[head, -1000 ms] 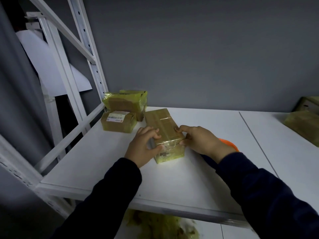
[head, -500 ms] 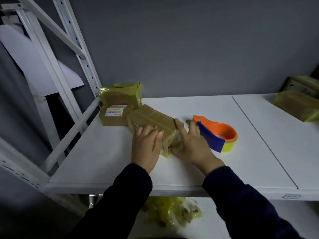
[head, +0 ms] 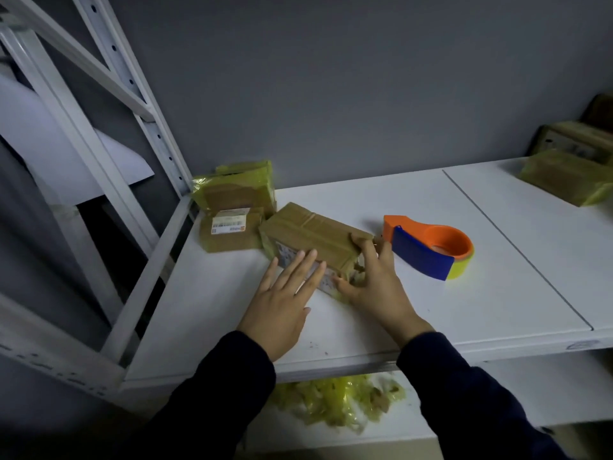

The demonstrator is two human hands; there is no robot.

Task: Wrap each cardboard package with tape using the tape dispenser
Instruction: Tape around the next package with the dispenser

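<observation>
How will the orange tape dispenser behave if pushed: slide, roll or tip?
Probably slides: the tape dispenser lies flat on its side, ring opening up, so rolling or tipping seems unlikely. Hard plastic on the smooth white shelf likely slips easily. Hollow ring suggests it is light.

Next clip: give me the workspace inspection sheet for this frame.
Surface: white shelf, seam on the right.
Job's things: cardboard package at centre; orange and blue tape dispenser lying to its right; labelled package and yellow-taped package at back left; more packages far right.
Clutter: yellow tape scraps on the lower shelf.
Hands: left hand flat against the cardboard package's side; right hand grips its near end.
Cables: nothing seen.
Surroundings: grey wall, white rack frame.
</observation>
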